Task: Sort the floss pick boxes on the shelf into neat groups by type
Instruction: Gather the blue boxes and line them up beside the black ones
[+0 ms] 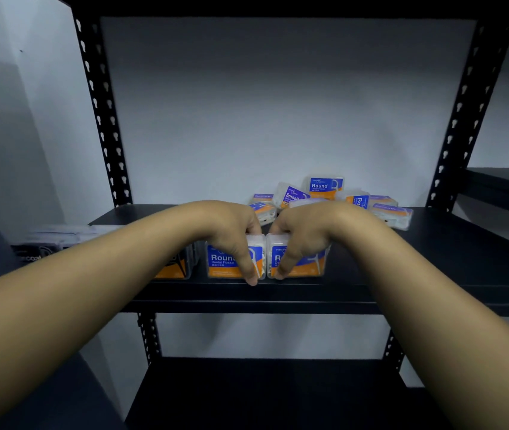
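Two "Round" floss pick boxes stand side by side, touching or nearly so, at the front edge of the black shelf (pixel 433 274). The left hand (pixel 231 231) grasps the left box (pixel 225 262) from above, thumb down its front label and fingers curled over the top towards the back. The right hand (pixel 302 234) holds the right box (pixel 312 262) in the mirror grip, its thumb reaching the lower front edge. To the left, partly hidden by the left forearm, stands a dark-labelled box (pixel 175 266) with more blurred boxes beyond it; their type cannot be read with certainty. The unsorted pile (pixel 327 197) lies further back and to the right, a loose heap of "Round" and "Smooth" boxes, some tilted, some flat.

Handling, as judged: the boxes appear to be small, clear, rigid plastic cases, light, with smooth walls that may slip under a weak pinch. They should resist squeezing, though a hinged lid could pop if pressed at the seam. The sound hold is across the front and back faces, as shown, low enough to keep each box upright while it slides. In the heap, tilted boxes are likely to topple when a neighbour is lifted; taking the topmost first seems safest.
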Motion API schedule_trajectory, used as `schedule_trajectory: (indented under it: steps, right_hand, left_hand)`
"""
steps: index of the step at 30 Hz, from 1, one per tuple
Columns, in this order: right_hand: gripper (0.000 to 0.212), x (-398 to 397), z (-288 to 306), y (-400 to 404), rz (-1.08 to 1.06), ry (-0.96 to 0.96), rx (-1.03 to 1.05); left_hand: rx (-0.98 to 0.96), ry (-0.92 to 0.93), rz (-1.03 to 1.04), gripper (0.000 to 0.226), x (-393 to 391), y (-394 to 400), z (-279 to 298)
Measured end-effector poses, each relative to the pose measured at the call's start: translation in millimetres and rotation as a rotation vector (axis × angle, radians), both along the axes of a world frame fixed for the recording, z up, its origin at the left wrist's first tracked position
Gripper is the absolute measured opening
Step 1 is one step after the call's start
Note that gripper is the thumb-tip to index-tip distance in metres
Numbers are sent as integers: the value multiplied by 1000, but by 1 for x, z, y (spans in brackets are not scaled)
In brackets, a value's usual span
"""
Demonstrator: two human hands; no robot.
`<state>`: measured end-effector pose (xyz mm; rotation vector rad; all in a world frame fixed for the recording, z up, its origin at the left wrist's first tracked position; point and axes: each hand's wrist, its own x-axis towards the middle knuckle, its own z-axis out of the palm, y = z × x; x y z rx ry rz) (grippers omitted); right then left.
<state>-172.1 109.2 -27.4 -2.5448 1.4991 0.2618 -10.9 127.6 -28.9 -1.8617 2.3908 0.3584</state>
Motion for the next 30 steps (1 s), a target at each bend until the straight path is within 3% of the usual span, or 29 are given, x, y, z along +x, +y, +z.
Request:
schedule_trajectory:
  steps: [7,30]
  right_hand:
    - [52,2,-1,3,-40,-8,8]
    - [43,11,4,-5,-42,28,46]
  left_hand:
    - [-77,71,-21,37,15,5,3]
    - [50,181,15,38,12,-10,1]
